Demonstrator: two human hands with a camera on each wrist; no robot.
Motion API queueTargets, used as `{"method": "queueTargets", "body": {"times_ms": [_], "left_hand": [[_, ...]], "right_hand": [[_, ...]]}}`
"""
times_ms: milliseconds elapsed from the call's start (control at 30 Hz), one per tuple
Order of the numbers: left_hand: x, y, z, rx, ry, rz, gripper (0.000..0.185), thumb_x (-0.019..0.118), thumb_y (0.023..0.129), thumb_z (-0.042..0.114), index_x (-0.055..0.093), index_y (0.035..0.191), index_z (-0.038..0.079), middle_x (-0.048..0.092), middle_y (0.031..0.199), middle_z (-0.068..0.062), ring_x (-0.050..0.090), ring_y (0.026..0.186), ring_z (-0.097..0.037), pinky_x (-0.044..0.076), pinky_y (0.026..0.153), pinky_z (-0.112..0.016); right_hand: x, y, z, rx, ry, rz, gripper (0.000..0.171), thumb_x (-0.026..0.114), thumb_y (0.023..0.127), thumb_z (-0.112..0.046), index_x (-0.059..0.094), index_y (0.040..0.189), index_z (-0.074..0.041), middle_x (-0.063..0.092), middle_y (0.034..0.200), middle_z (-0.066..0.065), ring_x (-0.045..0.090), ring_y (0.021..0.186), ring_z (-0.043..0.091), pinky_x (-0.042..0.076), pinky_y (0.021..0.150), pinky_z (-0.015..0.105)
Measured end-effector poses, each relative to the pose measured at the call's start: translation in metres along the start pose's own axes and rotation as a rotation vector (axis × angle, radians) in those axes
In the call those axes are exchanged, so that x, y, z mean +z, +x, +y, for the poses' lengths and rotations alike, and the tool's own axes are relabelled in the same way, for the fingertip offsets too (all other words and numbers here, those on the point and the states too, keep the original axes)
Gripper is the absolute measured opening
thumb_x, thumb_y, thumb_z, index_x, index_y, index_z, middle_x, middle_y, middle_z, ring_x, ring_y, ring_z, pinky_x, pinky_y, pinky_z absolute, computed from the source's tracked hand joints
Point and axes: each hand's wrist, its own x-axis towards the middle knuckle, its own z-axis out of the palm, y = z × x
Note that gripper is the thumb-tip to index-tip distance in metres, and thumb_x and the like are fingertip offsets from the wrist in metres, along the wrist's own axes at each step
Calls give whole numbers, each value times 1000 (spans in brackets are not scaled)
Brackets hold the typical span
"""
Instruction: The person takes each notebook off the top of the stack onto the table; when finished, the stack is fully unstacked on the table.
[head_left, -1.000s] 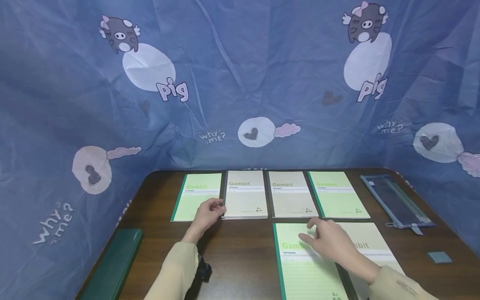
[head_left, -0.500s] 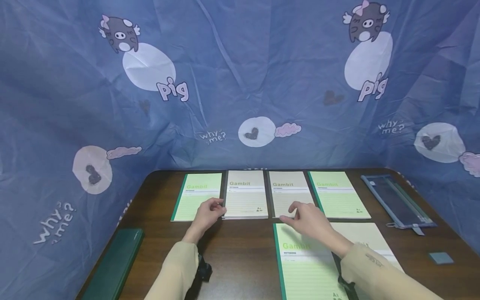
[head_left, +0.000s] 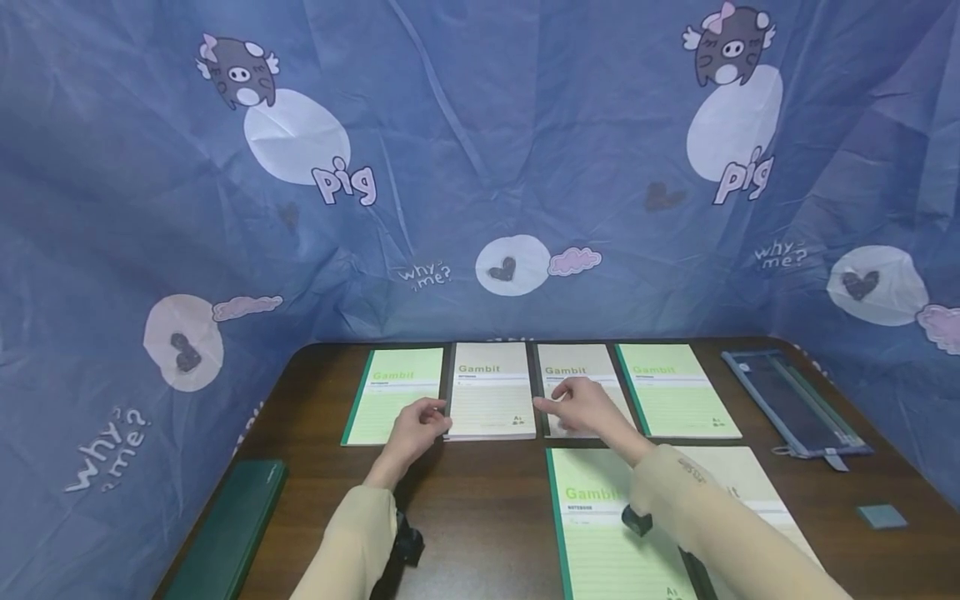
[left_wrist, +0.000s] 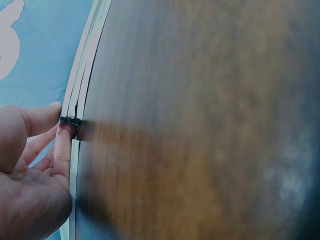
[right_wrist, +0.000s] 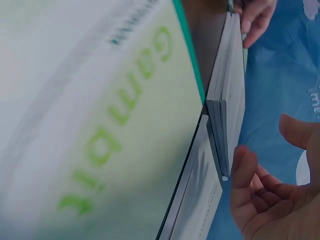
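Since one second ago my right hand (head_left: 581,406) moved from the near green notebook (head_left: 607,525) forward and to the left, and it is now over the third notebook (head_left: 581,385) of the far row; my left hand did not move.

On the far left of the desk (head_left: 480,500) a dark green case (head_left: 225,533) lies along the edge. Behind it starts the row of four Gambit notebooks: the first green notebook (head_left: 393,392), then the beige notebook (head_left: 491,387). My left hand (head_left: 411,432) rests at the gap between these two, near their front corners. Its fingers (left_wrist: 64,145) are lightly bent and touch the corner edge of the beige notebook; they close around nothing.

My right hand has relaxed, spread fingers (right_wrist: 245,170), the index one pointing left just beside the edge of the beige notebook, and it holds nothing. After the third notebook comes the last green notebook (head_left: 675,387). Further right lie a blue pencil case (head_left: 791,404) and a small blue eraser (head_left: 879,515).
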Motion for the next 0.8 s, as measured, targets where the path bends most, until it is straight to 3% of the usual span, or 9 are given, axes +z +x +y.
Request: {"method": "queueTargets", "body": {"times_ms": [267, 600, 800], "left_hand": [[-2, 0, 0, 16, -9, 3, 36, 69, 92, 10, 63, 126, 0, 64, 102, -10, 59, 92, -23, 52, 76, -35], [-2, -1, -1, 56, -24, 0, 35, 70, 91, 7, 64, 124, -2, 64, 99, -10, 59, 89, -21, 52, 73, -33], [-2, -1, -2, 58, -28, 4, 34, 70, 91, 7, 64, 123, -2, 64, 98, -10, 59, 89, -21, 51, 73, -33]], "right_hand": [[18, 21, -13, 56, 68, 41, 54, 73, 89, -42, 64, 112, 5, 67, 84, 11, 67, 69, 21, 54, 65, 34], [38, 41, -13, 90, 55, 109, 48, 75, 87, -42, 66, 102, 3, 65, 77, 10, 62, 67, 20, 50, 63, 32], [45, 50, -12, 77, 47, 155, 47, 75, 86, -42, 68, 98, 3, 66, 85, 11, 59, 74, 23, 51, 70, 37]]}}
